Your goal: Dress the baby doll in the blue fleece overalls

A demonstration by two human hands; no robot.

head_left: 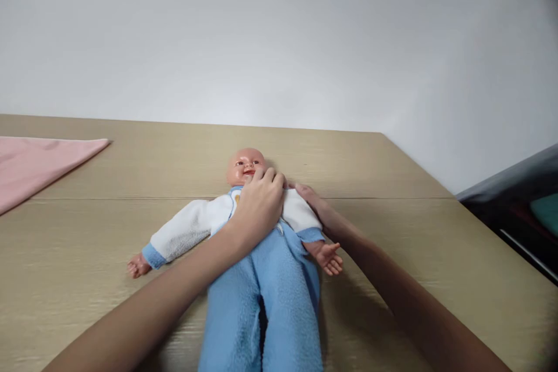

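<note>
A baby doll (246, 165) lies on its back on the table, head toward the far side. It wears a fleecy outfit (279, 279) with blue trousers, white sleeves and blue cuffs. Across the doll's chest rests my left hand (264, 200), its fingers bent and closed at the collar and shoulder of the outfit, just below the chin. My right hand (307, 195) is at the outer side of the shoulder on the right, closed against the outfit there; some of its fingers are hidden. Both doll arms are spread out on the table.
A pink cloth (41, 165) lies at the left on the wooden table (108, 238). Behind the table stands a pale wall (244, 40). Dark items, one with a green part (544, 214), are beyond the right edge.
</note>
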